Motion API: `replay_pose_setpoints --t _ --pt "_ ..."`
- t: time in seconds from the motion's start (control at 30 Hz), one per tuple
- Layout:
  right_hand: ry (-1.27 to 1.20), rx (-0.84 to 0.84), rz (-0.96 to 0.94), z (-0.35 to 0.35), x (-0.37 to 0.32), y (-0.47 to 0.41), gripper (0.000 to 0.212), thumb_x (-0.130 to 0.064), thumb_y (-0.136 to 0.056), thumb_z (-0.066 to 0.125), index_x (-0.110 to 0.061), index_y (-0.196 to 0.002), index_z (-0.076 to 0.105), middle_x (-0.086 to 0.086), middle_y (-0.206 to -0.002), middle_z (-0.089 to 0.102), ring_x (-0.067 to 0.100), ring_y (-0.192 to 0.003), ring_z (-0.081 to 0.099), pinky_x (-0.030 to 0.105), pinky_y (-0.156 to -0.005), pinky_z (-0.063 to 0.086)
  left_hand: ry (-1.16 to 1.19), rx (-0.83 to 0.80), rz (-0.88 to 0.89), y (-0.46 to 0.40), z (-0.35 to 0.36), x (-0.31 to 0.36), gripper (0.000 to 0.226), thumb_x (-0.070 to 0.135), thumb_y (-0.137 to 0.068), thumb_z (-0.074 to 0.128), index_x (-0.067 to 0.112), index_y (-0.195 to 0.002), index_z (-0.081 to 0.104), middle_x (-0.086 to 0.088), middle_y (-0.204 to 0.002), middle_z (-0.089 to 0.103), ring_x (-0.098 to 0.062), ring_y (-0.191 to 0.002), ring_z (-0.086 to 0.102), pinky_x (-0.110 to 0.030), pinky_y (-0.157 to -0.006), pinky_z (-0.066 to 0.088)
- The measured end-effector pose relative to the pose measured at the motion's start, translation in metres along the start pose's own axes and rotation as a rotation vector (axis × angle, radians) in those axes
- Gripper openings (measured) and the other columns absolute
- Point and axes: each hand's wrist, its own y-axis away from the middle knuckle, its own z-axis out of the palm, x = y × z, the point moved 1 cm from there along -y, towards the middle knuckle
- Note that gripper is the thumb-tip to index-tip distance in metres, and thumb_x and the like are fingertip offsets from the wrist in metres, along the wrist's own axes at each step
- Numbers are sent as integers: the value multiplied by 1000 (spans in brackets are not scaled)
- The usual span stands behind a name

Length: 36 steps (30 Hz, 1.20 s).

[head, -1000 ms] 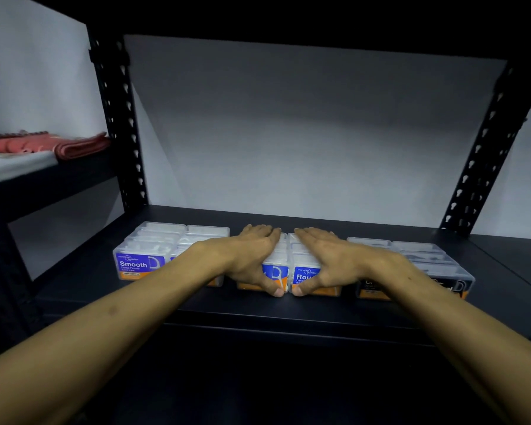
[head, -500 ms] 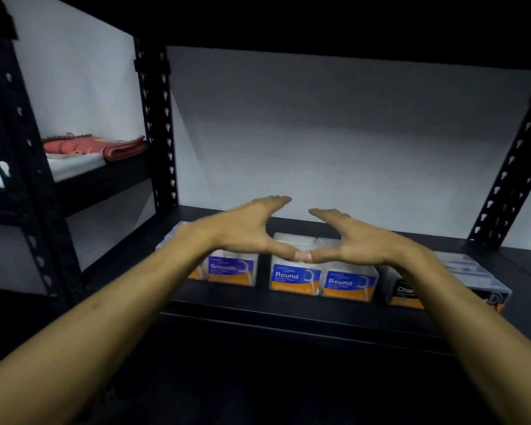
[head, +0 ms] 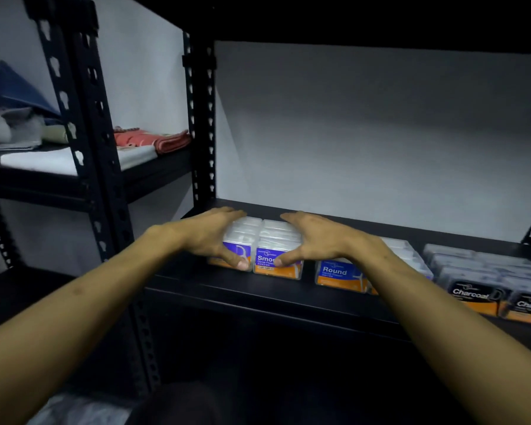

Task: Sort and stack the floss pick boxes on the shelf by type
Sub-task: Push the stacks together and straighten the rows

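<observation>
While your left hand [head: 210, 237] lies over the left row of Smooth boxes [head: 265, 243], fingers reaching along the clear lids and thumb pressed on the front label, your right hand [head: 314, 237] mirrors it on the right row, thumb against the "Smooth" label. Both hands are spread wide, cupping the block between them. These boxes sit at the left end of the black shelf [head: 258, 297]. Just right of them, a gap apart, stand the Round boxes [head: 341, 276], partly behind your right forearm, and farther right the Charcoal boxes [head: 485, 280]. On the neighbouring shelf to the left lies a folded red cloth [head: 158, 139].
</observation>
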Motion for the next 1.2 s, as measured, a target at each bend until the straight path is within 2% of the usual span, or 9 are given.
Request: replay_pose_setpoints --t 0.07,0.2,0.33,0.43,0.73,0.93,1.2 --pt "-14 24 -7 2 0 -2 89 -58 -70 80 -17 -141 45 5 -137 53 20 -116 57 38 -99 49 0 31 22 -1 6 -4 120 84 -50 74 27 -146 33 5 -145 42 -17 -134 40 -40 -112 39" --pt "2 27 -19 5 0 -8 81 -58 -69 81 -21 -134 51 3 -127 52 17 -110 55 36 -94 50 2 44 59 -3 10 -8 121 87 -50 71 28 -148 30 5 -149 37 -17 -136 35 -41 -113 37" --pt "46 0 -13 10 -1 -16 85 -65 -65 79 -26 -134 48 0 -120 46 16 -112 49 36 -94 49 15 33 62 -4 10 -8 117 86 -50 73 31 -145 31 7 -142 37 -15 -130 39 -41 -110 40" --pt "75 -10 -4 11 -3 -21 88 -69 -60 79 -27 -131 47 -1 -117 42 15 -111 45 36 -94 47 56 36 76 -4 13 -6 109 76 -56 79 28 -143 34 6 -139 38 -14 -123 46 -35 -106 43" --pt "65 -7 3 14 -12 -23 85 -67 -57 82 -22 -120 48 -2 -114 58 15 -96 60 39 -89 54 39 76 112 0 16 -7 101 72 -59 80 25 -139 39 1 -135 45 -21 -126 39 -41 -106 41" --pt "104 7 -11 17 -18 -19 89 -74 -53 79 -22 -119 49 -1 -112 60 18 -98 59 41 -90 52 46 104 128 10 19 -6 104 68 -62 81 22 -143 36 -1 -140 43 -22 -129 37 -39 -108 38" --pt "171 15 -29 21 -23 -13 88 -73 -61 75 -21 -126 46 1 -117 54 20 -106 52 39 -95 43 48 115 145 20 21 -4 104 69 -61 80 24 -144 34 1 -141 41 -20 -129 36 -37 -108 38"
